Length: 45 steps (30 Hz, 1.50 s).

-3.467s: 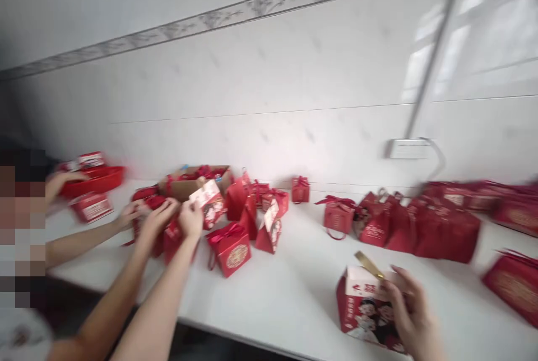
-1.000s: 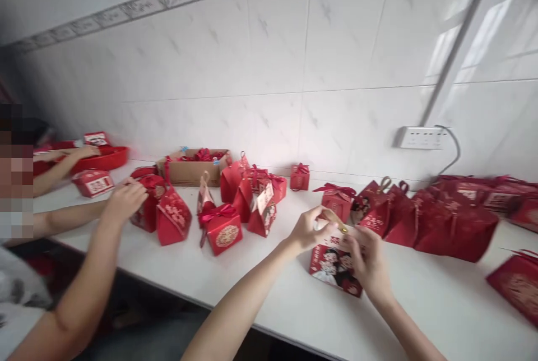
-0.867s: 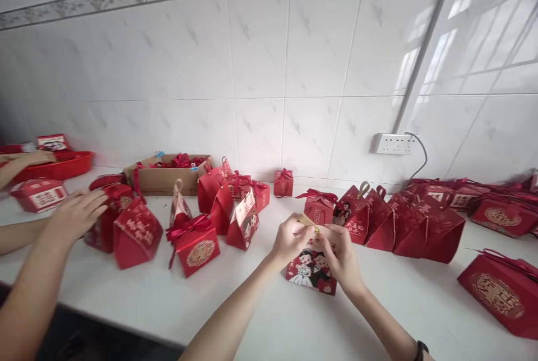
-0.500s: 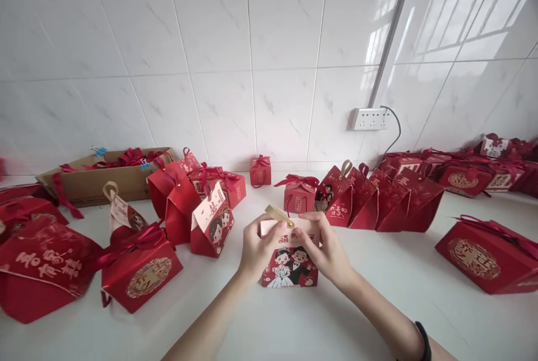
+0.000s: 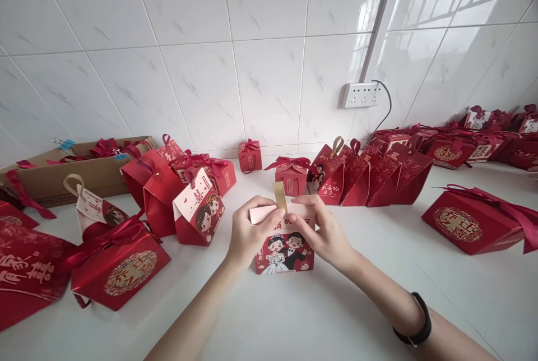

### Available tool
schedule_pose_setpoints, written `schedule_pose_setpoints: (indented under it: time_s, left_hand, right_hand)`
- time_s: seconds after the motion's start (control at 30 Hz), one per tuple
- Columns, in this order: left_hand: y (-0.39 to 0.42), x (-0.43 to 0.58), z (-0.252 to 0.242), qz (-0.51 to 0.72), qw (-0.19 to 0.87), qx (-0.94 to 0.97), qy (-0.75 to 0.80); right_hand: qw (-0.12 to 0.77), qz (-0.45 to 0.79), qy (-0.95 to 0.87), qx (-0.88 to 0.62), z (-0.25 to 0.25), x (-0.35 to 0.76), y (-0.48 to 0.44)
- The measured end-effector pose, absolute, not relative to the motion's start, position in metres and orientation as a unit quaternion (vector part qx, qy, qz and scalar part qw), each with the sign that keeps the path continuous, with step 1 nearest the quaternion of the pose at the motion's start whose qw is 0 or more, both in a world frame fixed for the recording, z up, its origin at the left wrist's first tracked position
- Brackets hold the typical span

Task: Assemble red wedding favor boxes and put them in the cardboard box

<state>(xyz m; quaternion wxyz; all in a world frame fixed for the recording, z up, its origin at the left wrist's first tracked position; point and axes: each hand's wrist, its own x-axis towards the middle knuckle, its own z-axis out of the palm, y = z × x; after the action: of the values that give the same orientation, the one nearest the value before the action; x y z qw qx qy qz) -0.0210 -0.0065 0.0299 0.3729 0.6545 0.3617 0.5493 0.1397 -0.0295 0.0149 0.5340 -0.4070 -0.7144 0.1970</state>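
A red and pale pink gift box [image 5: 284, 254] with a cartoon bride and groom on its front stands upright on the table before me. My left hand [image 5: 255, 232] grips the top left of the box, its thumb at the base of a gold ribbon [image 5: 279, 197] that sticks up from the top edge. From the right, my right hand [image 5: 321, 232] holds the upper edge, thumb on the front panel near the ribbon's base and fingers behind. Both thumbs nearly meet there and cover part of the printed lettering.
On the left are a cardboard tray [image 5: 79, 179] of red ribbons, a pink-topped box [image 5: 199, 209] and a bow-tied box [image 5: 121, 265]. A row of red boxes [image 5: 380, 176] and a larger box [image 5: 471, 218] stand right. A power strip [image 5: 362, 95] is on the tiled wall.
The gold ribbon, earlier slanting left with a gold stud visible at its base, now stands upright and the thumbs hide the stud. The whole view has shifted slightly.
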Motion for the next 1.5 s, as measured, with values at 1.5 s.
schedule_pose_setpoints:
  time_s: [1.5]
  left_hand:
    - [-0.017,-0.015,0.028,0.522,0.376,0.687,0.338]
  right_hand:
    - [0.545,0.398,-0.618,-0.404,0.032,0.144,-0.035]
